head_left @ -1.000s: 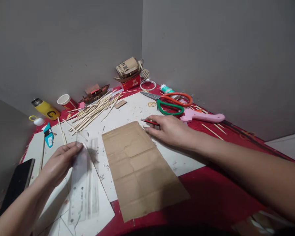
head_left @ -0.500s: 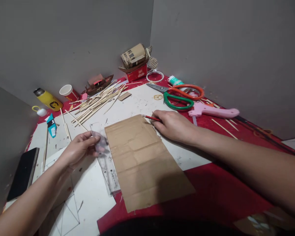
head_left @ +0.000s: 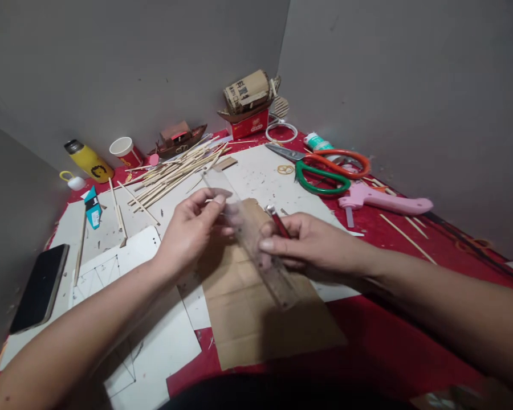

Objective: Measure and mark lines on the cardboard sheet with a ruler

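A clear plastic ruler (head_left: 256, 250) is raised over a sheet of brown cardboard (head_left: 235, 324), slanting from upper left to lower right. My left hand (head_left: 196, 222) pinches the ruler near its upper end. Farther down its length, my right hand (head_left: 308, 245) grips the ruler between thumb and fingers. A dark red pencil (head_left: 279, 222) is tucked in that same right hand, its end pointing up and left. Beneath my left forearm lies a white sheet (head_left: 154, 347) with drawn lines and triangles.
Scissors (head_left: 320, 165) with orange and green handles and a pink glue gun (head_left: 385, 199) lie at the right. Wooden sticks (head_left: 175, 171), a yellow bottle (head_left: 89, 162), a paper cup (head_left: 126, 152) and model boats (head_left: 182, 139) stand behind. A phone (head_left: 38, 290) rests at left.
The ruler has been lifted from beside the cardboard and carried right, above it. My right hand has come in from the cardboard's far edge and taken hold of the ruler, keeping the pencil.
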Action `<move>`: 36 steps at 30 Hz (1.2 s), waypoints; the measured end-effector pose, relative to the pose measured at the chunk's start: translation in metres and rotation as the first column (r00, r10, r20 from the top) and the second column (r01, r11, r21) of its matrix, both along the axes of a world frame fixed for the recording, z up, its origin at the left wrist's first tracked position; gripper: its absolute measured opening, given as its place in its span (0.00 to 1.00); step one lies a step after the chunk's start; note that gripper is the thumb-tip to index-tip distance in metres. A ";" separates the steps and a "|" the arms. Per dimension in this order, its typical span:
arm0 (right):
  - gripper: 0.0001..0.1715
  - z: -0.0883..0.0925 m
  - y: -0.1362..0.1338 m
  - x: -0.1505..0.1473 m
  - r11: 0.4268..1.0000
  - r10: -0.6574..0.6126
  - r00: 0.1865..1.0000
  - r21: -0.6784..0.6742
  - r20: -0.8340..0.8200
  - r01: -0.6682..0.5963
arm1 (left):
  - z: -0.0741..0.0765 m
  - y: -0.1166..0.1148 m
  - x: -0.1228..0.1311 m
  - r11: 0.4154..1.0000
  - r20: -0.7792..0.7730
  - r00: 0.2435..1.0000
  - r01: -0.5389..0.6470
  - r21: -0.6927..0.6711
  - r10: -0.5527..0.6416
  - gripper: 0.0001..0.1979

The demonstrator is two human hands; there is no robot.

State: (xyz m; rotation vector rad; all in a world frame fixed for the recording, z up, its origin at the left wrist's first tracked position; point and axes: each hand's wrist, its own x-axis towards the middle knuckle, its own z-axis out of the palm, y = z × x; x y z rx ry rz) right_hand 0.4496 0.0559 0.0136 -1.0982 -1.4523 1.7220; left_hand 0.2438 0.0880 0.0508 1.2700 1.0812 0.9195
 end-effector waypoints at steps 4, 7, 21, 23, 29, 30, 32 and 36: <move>0.18 0.006 0.020 0.016 0.943 -0.333 0.934 -0.032 -0.132 0.331 | -0.019 -0.028 -0.015 0.899 -0.529 0.846 0.277 0.338 -0.062 0.29; 0.16 0.004 0.028 0.019 0.907 -0.419 0.891 -0.107 -0.176 0.406 | -0.041 -0.050 -0.026 0.747 -0.831 0.522 0.627 0.222 -0.191 0.46; 0.19 -0.022 0.019 -0.001 0.941 -0.272 0.957 -0.177 0.103 0.287 | -0.051 -0.049 -0.029 0.621 -0.955 0.249 0.778 0.099 -0.159 0.52; 0.18 -0.021 0.018 -0.002 0.938 -0.286 0.952 -0.170 0.105 0.300 | -0.052 -0.047 -0.030 0.621 -0.952 0.264 0.775 0.114 -0.154 0.52; 0.22 -0.018 0.017 -0.006 0.927 -0.314 0.938 -0.166 0.146 0.336 | -0.056 -0.032 -0.032 0.674 -0.945 0.303 0.725 0.143 -0.125 0.53; 0.22 -0.018 0.017 -0.007 0.924 -0.322 0.935 -0.168 0.147 0.344 | -0.057 -0.028 -0.032 0.686 -0.946 0.307 0.711 0.152 -0.108 0.53; 0.22 -0.017 0.018 -0.008 0.919 -0.337 0.929 -0.162 0.153 0.360 | -0.059 -0.022 -0.031 0.693 -0.949 0.303 0.702 0.163 -0.083 0.53; 0.21 -0.016 0.017 -0.009 0.928 -0.328 0.928 -0.124 0.177 0.352 | -0.060 -0.016 -0.030 0.691 -0.956 0.285 0.703 0.165 -0.062 0.54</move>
